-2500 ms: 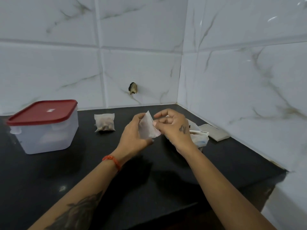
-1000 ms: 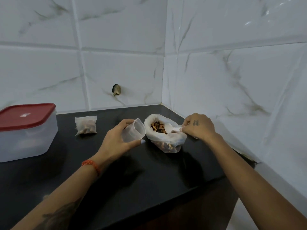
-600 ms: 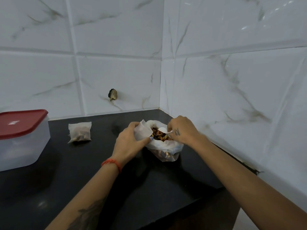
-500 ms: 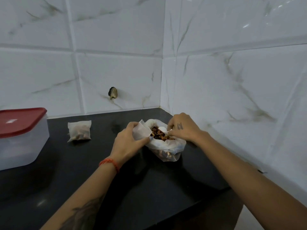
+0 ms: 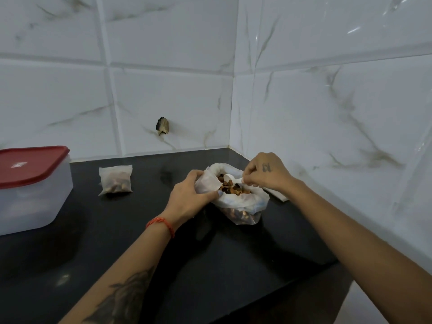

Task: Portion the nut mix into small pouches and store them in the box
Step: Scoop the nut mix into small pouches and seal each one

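Two hands working mid-frame: left hand [image 5: 187, 197] gripping empty pouch [image 5: 208, 184], right hand [image 5: 264, 174] pinching spoon [image 5: 231, 179] in nut bag [image 5: 240, 202]. Risk: soft pouch mouth collapsing, nuts spilling onto counter [image 5: 210, 265].

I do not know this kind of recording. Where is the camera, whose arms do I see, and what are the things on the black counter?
There is no machine here. A person wears one wide-angle camera on the head, which looks forward and down, so the two arms that enter from below are that person's own.

The left hand, with a red thread at the wrist, holds a small empty pouch open at the edge of a big bag of nut mix. The right hand pinches the handle of a white spoon whose bowl is over the nuts.

On the black counter, farther left, lies one filled pouch. At the far left stands a clear box with its red lid on. Something flat and white lies behind the right hand; I cannot tell what it is.
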{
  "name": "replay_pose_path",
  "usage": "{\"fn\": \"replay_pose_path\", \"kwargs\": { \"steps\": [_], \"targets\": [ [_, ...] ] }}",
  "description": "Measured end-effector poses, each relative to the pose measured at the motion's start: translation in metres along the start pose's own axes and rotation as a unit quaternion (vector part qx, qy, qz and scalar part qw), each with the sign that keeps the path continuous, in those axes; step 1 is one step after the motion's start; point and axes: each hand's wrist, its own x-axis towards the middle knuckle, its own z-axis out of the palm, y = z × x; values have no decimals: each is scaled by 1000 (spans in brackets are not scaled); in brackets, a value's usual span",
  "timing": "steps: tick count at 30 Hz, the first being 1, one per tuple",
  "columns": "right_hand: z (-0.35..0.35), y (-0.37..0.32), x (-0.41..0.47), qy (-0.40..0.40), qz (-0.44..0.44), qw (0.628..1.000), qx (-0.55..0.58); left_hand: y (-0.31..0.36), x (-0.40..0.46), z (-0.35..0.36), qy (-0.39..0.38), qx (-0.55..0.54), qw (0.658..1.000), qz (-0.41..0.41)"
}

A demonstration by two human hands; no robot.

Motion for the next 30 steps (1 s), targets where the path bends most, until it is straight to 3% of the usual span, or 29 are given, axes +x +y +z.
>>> {"fn": "replay_pose_path", "kwargs": {
  "steps": [3, 7, 11, 15, 20, 26, 30],
  "targets": [
    [9, -10, 2, -30, -38, 997, -60, 0, 0, 0, -3, 1, 1000, 2],
    [-10, -7, 9, -53, -19, 998, 11, 0, 0, -1, -5, -7, 1000, 1],
    [-1, 0, 7, -7, -80, 991, -110, 0, 0, 0, -7, -12, 1000, 3],
    [6, -5, 10, -63, -108, 984, -127, 0, 0, 0, -8, -12, 1000, 3],
    [-18, 0, 14, -139, -37, 989, 43, -1, 0, 1, -13, -10, 1000, 3],
    [-10, 17, 15, -150, 108, 963, 195, -2, 1, 1, -14, -9, 1000, 6],
    [-1, 22, 17, -116, 202, 939, 255, -4, 1, 1, -12, -10, 1000, 7]
  ]
}}
